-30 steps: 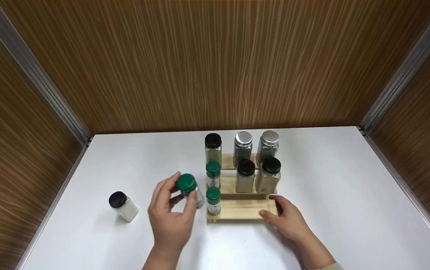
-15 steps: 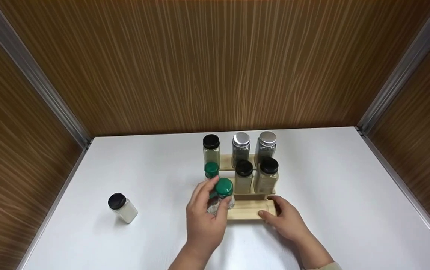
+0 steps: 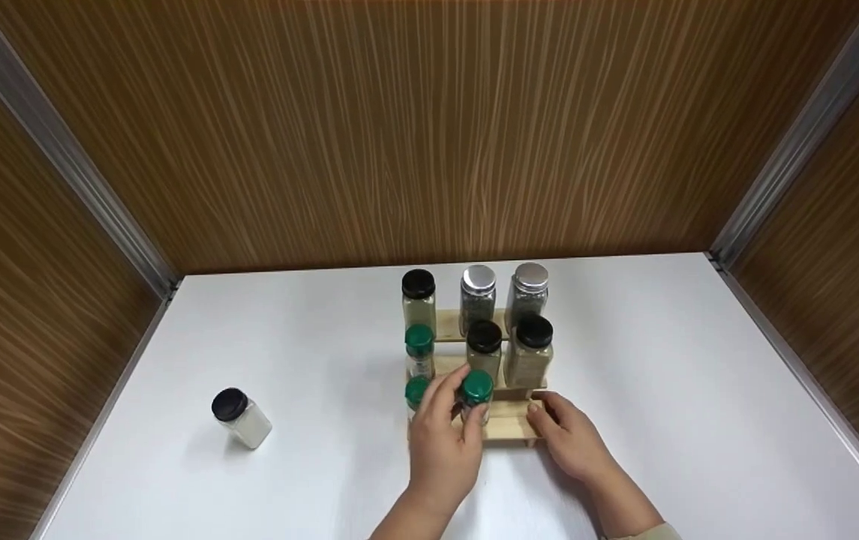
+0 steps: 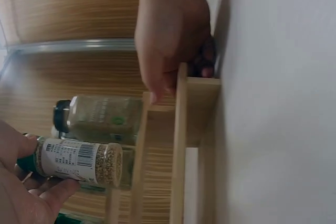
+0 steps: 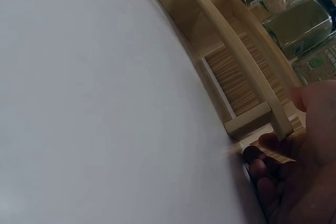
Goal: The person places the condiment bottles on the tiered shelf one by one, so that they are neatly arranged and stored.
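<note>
In the head view my left hand pinches a green-capped spice jar over the middle of the rack's lowest tier. Tan granules and a white barcode label show on that spice jar in the left wrist view; its base is apart from the shelf. My right hand grips the right end of the stepped wooden spice rack, thumb above and fingers curled beneath, as the right wrist view shows. A second green-capped jar stands at the lowest tier's left end, partly behind my left hand.
On the middle tier are another green-capped jar and two black-capped jars. Along the top tier stand a black-capped jar and two silver-capped jars. A white-filled, black-capped jar stands alone on the table's left.
My left hand has carried the green-capped jar rightward from beside the rack to over its lowest tier. My right thumb has shifted slightly toward the tier's right end.
</note>
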Tool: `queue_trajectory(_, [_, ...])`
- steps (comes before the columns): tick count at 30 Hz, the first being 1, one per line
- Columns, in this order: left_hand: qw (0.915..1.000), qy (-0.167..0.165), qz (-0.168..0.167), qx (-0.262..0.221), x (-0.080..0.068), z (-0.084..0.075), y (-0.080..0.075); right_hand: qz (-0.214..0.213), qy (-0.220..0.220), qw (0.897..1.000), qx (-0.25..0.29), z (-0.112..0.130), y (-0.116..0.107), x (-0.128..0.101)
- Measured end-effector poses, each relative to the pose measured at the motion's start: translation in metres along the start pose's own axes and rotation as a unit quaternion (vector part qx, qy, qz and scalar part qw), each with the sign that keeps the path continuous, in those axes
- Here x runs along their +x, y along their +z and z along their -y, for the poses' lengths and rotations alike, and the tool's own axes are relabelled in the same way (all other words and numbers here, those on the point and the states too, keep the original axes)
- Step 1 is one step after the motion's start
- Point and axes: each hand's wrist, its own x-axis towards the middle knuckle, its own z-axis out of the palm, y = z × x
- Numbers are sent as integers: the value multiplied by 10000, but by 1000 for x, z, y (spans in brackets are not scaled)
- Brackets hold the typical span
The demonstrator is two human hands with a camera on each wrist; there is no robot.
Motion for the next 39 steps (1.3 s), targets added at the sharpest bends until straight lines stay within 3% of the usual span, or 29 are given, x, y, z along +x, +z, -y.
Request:
queue_trajectory(7, [9999,77,31,102,-5,15,11,-31,25,10000,61,0,1,0])
queue_trajectory(14, [9994,-76,165,284,-8,25,19,-49,55,9999,93,-1,3,0])
queue_trajectory(29, [9986,7,65,532,-9,32,26,39,105,9999,-12,1,1,-1])
queue_trajectory(39, [9978,-51,52,656,-12,25,23,9,105,9999,-25,2,2,-1])
